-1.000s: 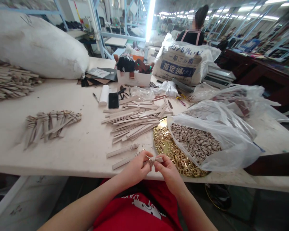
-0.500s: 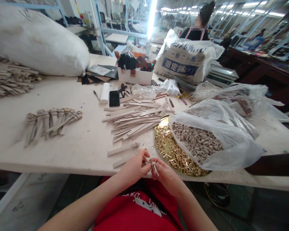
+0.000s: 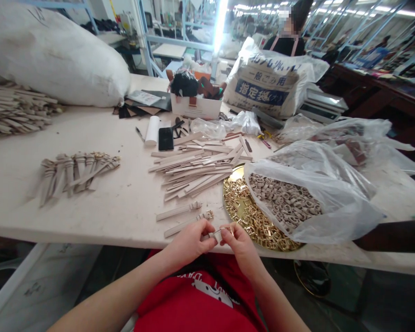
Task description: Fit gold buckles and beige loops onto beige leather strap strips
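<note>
Both hands meet at the table's front edge around a short beige strap (image 3: 217,236). My left hand (image 3: 195,240) is closed with the strap pinched in its fingertips. Opposite it, my right hand (image 3: 240,242) pinches the strap's other end, and a glint of gold shows at its fingers. Most of the strap is hidden by the fingers. Just beyond the left hand lie two finished-looking straps, one with a gold buckle (image 3: 209,215) at its end. To the right is a round gold tray (image 3: 240,171) of small buckles, partly under a plastic bag (image 3: 346,219) of beige loops (image 3: 287,198).
Loose beige strips (image 3: 193,173) are piled mid-table. A bundle of buckled straps (image 3: 78,173) lies to the left. Further back are a phone (image 3: 165,139), a white roll (image 3: 152,131), a white box (image 3: 195,107) and big sacks (image 3: 263,87). A person (image 3: 287,44) is behind them.
The strap piece has turned from pointing down at my right fingers to lying level between both hands. My right hand has shifted slightly right, and the view has tilted a little.
</note>
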The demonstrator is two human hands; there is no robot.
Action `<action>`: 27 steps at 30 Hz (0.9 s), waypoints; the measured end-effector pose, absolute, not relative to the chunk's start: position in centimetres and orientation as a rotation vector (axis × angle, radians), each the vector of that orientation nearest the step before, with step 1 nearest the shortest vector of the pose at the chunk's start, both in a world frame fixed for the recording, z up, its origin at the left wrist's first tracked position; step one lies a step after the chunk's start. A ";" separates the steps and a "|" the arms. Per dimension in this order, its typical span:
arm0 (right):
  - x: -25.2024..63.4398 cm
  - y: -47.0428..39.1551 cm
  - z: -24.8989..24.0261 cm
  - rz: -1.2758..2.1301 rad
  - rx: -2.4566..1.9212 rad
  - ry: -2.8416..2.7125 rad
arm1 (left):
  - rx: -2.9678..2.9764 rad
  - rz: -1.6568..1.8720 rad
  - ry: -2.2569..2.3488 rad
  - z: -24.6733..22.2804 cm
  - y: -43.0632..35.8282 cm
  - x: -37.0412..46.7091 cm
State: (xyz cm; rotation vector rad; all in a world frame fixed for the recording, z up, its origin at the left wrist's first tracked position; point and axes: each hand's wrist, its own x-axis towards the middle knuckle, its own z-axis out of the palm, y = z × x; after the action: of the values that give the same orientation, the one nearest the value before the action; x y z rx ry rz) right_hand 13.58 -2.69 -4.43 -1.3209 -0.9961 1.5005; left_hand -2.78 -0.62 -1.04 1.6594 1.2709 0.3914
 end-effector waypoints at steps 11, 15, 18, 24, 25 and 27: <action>13.8 -2.6 -4.3 1.544 -1.446 -1.121 | 1.378 0.378 1.093 -2.6 -0.7 -3.0; 13.8 -2.8 -4.1 1.888 -1.189 -0.827 | 1.141 0.434 0.903 -2.3 -0.7 -2.8; 13.8 -2.9 -4.5 1.866 -1.191 -0.830 | 1.034 0.475 0.884 -2.0 -0.6 -2.6; 14.6 -2.9 -3.5 1.347 -1.416 -1.582 | 1.049 0.396 0.913 -3.0 -0.7 -2.8; 14.8 -3.0 -3.4 1.351 -1.402 -1.630 | 1.032 0.380 0.909 -3.1 -0.7 -2.8; 14.9 -3.2 -3.5 1.410 -1.396 -1.625 | 0.971 0.359 0.901 -3.1 -0.8 -2.9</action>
State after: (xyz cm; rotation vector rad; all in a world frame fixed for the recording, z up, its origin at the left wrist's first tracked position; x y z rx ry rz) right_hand 14.91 -3.16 -3.53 -1.3962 -1.6248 1.4102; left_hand -2.95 -0.76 -3.08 0.9711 0.9010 0.3594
